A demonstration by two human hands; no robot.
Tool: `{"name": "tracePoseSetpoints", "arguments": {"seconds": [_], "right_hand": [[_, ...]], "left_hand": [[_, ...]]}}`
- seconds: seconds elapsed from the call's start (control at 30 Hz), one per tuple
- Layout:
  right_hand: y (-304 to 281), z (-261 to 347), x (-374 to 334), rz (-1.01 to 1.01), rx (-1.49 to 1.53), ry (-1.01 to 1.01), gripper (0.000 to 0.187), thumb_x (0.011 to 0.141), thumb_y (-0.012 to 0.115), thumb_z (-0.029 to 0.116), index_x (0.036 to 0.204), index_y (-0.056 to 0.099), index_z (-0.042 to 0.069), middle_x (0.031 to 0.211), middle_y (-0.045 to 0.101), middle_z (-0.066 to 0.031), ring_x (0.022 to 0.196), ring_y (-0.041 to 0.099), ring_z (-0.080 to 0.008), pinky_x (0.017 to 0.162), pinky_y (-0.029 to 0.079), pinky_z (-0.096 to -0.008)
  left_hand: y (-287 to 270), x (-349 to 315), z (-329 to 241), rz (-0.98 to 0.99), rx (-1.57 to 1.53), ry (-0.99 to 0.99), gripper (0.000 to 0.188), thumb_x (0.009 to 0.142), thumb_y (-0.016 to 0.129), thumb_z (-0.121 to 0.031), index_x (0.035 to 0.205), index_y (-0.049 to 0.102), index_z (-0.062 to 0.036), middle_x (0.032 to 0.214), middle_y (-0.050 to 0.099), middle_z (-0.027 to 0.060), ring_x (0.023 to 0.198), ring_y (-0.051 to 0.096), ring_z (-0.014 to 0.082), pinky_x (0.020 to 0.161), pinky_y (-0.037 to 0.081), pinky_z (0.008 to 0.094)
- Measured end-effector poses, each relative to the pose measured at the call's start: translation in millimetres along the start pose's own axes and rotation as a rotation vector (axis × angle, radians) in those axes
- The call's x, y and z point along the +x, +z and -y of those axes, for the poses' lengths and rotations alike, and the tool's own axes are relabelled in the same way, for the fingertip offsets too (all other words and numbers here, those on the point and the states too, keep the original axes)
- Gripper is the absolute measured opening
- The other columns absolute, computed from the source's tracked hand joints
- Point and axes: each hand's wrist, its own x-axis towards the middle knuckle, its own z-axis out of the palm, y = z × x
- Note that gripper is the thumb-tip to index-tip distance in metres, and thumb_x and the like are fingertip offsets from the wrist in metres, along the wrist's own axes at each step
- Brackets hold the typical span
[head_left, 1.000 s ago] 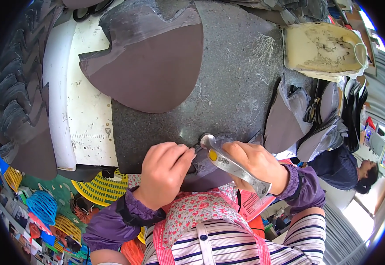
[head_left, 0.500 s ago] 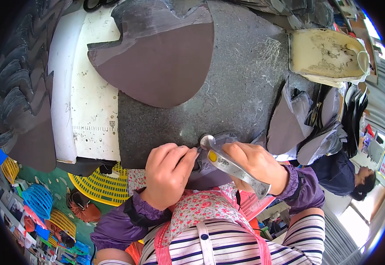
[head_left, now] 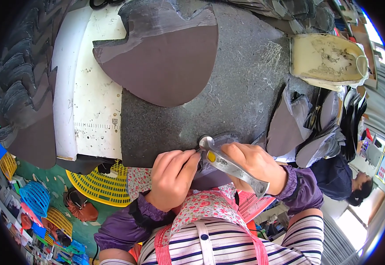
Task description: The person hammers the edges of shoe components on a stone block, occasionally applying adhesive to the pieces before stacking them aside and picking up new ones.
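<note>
My right hand (head_left: 256, 163) is wrapped round a shoemaker's hammer (head_left: 234, 167), whose curved metal head has a yellow spot at the handle's eye; the handle is mostly hidden. The hammer's round face rests at or just above the edge of a dark leather-like piece (head_left: 210, 174) at the near edge of the work surface. My left hand (head_left: 172, 176) has its fingers pinched together on that piece's edge, right beside the hammer face. What lies between the fingertips is hidden. Farther off lies a large dark brown cut piece (head_left: 166, 62) with a grey band.
A white ruled board (head_left: 96, 106) borders the dark work slab (head_left: 241, 97) on the left, beside stacked dark pieces (head_left: 24, 101). On the right stand a cream tray (head_left: 325, 57) and more cut pieces (head_left: 289, 119). Yellow baskets (head_left: 100, 187) sit below; another person (head_left: 338, 176) is at right.
The whole view has shifted slightly. My left hand's fingers have closed in a little nearer the hammer face; the hammer stays almost in the same place.
</note>
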Motion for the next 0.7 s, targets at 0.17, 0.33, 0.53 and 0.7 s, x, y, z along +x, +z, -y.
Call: {"name": "tracePoseSetpoints", "arguments": {"seconds": [0.17,0.33,0.53,0.7], "right_hand": [[4,-1,-3,-0.004,0.014,0.034,0.039,0.070,0.062,0.006,0.103,0.043,-0.002,0.084,0.054,-0.0194,0.077,0.060,-0.0405,0.065,0.050,-0.0471],[4,0,-2,-0.020,0.019,0.012,0.040,0.069,0.062,0.007,0.103,0.042,-0.002,0.082,0.054,-0.0191,0.075,0.060,-0.0405,0.063,0.050,-0.0471],[5,2,0,-0.011,-0.100,-0.074,0.036,0.069,0.062,0.005,0.100,0.044,-0.002,0.083,0.054,-0.0173,0.071,0.060,-0.0397,0.061,0.051,-0.0460],[4,3,1,-0.068,-0.172,-0.007,0.031,0.070,0.060,0.003,0.096,0.045,-0.003,0.082,0.054,-0.0163,0.074,0.059,-0.0380,0.065,0.051,-0.0442]], "left_hand": [[4,-6,2,-0.028,-0.072,0.004,0.024,0.069,0.073,0.004,0.092,0.068,0.0067,0.098,0.068,0.0143,0.087,0.064,0.0291,0.077,0.052,0.0397],[3,-4,-3,0.044,0.006,0.078,0.023,0.070,0.068,-0.001,0.092,0.068,0.0073,0.100,0.068,0.0161,0.091,0.064,0.0286,0.080,0.052,0.0405],[1,1,-11,0.114,0.175,0.173,0.023,0.071,0.062,-0.005,0.091,0.066,0.0067,0.100,0.067,0.0171,0.095,0.063,0.0259,0.083,0.053,0.0399],[-8,3,-7,0.142,0.230,0.192,0.026,0.071,0.062,-0.006,0.093,0.065,0.0067,0.102,0.066,0.0178,0.096,0.063,0.0271,0.085,0.053,0.0396]]}}
